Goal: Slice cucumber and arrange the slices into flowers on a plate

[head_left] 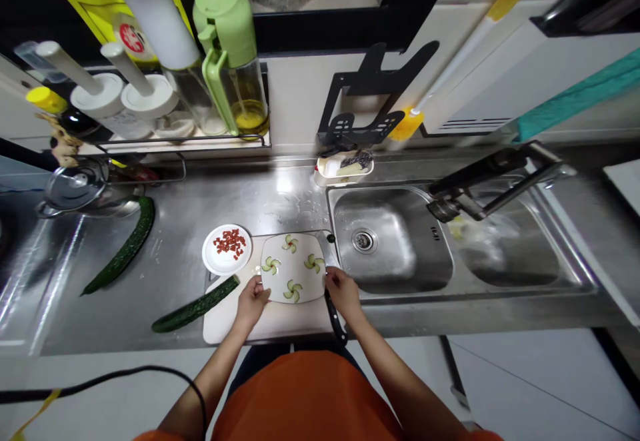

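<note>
Between my hands is a white squarish plate (293,268), with several pinwheel-shaped flowers of pale green cucumber slices near its edges. The top one has a red bit at its centre. My left hand (253,300) grips the plate's lower left edge, thumb on the rim. At the right edge, my right hand (344,290) pinches the rim. Under the plate lies a white cutting board (280,324). A knife (336,321) with a black handle is partly hidden by the plate and right hand. A cut cucumber (196,308) rests across the board's left edge.
A small white dish (209,252) of chopped red pieces overlaps the board's upper left. A whole cucumber (125,254) lies farther left, beside a lidded pot (75,188). Right of the board is a double steel sink (395,228) with a faucet (480,181). Above stands a condiment rack (210,140).
</note>
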A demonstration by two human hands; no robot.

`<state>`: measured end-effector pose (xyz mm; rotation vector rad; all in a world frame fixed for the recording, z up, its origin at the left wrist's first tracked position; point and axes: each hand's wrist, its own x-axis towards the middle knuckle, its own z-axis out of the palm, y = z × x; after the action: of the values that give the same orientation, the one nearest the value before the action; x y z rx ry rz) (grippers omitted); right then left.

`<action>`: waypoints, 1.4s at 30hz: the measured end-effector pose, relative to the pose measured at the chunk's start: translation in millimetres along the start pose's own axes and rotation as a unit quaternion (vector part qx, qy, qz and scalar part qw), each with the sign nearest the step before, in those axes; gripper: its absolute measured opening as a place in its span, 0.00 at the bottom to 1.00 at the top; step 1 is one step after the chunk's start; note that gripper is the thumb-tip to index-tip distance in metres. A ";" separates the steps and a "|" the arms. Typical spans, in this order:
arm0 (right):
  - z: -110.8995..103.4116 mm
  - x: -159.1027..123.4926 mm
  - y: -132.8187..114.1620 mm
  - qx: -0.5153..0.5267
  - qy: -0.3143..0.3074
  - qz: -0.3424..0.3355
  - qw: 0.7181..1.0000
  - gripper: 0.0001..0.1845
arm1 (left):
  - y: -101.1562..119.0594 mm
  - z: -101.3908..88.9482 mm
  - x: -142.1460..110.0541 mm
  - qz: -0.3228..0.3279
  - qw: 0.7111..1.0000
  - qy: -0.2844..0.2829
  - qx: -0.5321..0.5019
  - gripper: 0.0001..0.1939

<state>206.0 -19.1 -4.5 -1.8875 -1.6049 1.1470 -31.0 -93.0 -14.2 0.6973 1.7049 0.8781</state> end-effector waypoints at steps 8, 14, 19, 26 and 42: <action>-0.6 2.2 2.5 0.018 -0.008 0.007 1.000 0.15 | -0.2 1.5 1.2 -0.019 0.998 -0.006 -0.061 0.18; -2.1 2.9 0.5 0.063 -0.016 0.012 0.998 0.13 | 5.5 -0.9 -0.7 -0.041 0.994 -0.025 -0.103 0.18; -1.3 5.2 -9.0 0.153 -0.030 0.036 0.987 0.13 | 23.8 -10.3 -3.8 -0.033 0.993 -0.022 -0.107 0.19; -9.3 7.2 -45.3 0.313 -0.072 0.091 0.943 0.16 | 53.3 -32.8 -8.4 -0.026 0.990 -0.023 -0.135 0.22; -33.9 0.6 -103.3 0.409 -0.117 0.109 0.898 0.15 | 109.4 -60.4 -36.8 -0.014 0.977 -0.049 -0.205 0.20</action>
<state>169.7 14.5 92.4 -1.3966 -0.7747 1.8312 -75.1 -74.1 106.9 0.4290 1.3824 1.1146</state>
